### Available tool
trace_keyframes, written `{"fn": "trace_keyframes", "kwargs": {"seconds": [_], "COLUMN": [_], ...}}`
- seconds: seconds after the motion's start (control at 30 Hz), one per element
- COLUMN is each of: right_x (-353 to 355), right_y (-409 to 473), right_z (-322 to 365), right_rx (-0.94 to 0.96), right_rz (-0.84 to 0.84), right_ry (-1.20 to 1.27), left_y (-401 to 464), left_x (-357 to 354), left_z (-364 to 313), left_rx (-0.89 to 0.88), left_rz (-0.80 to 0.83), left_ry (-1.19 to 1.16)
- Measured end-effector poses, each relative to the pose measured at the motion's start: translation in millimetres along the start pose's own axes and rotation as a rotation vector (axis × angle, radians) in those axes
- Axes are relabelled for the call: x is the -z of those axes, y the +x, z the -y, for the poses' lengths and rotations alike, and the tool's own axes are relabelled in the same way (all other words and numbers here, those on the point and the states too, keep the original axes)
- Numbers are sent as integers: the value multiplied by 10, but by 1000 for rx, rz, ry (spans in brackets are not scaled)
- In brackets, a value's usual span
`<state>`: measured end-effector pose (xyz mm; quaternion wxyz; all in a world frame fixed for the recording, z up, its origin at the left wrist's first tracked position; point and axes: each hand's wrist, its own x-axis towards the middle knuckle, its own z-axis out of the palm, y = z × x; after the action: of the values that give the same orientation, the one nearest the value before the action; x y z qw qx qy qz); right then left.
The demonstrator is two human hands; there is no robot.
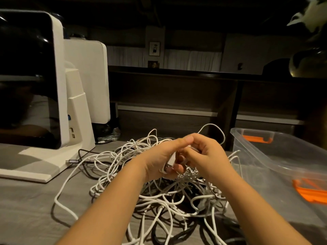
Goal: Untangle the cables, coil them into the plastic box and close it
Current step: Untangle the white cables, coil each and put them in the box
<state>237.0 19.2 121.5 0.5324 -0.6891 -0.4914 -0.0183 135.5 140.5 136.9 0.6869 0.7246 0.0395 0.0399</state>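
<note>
A big tangle of white cables [159,197], with some dark ones mixed in, lies on the grey table in front of me. Above the heap my left hand [164,156] grips a white plug end and a bundle of cable. My right hand [207,152] pinches a white cable just beside the left hand, thumbs nearly touching. A loop of that cable arches up behind my right hand. The clear plastic box [276,161] with orange latches [257,138] stands open at the right, and I see no cables inside.
A white monitor on a stand [44,96] fills the left side, a second white screen [88,80] behind it. A grey USB plug [72,161] on a dark cable lies by the stand's base. A dark vase [308,64] sits at far right. A dark counter runs behind.
</note>
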Motion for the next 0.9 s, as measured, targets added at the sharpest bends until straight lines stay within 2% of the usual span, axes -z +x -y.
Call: {"fn": "trace_keyframes", "kwargs": {"seconds": [0.13, 0.33, 0.4, 0.53, 0.63, 0.77, 0.9], "right_x": [20, 12, -4, -28, -12, -9, 14], "right_y": [8, -24, -34, -16, -10, -2, -9], "right_z": [-9, 37, 24, 14, 53, 46, 53], "right_rx": [-29, 53, 43, 85, 92, 52, -63], "right_rz": [23, -42, -34, -125, -97, -78, -37], "right_ry": [-38, -131, -83, -67, 66, 105, 363], "left_y": [-3, -53, -55, -44, -39, -37, -22], "left_x": [-9, 28, 40, 79, 65, 57, 12], "left_z": [-3, -42, -37, -37, -33, -30, -22], "left_rx": [-16, 18, 50, 59, 48, 28, 61], "left_rz": [7, 64, 79, 128, 158, 164, 111], "left_ry": [79, 15, 65, 61, 30, 38, 3]}}
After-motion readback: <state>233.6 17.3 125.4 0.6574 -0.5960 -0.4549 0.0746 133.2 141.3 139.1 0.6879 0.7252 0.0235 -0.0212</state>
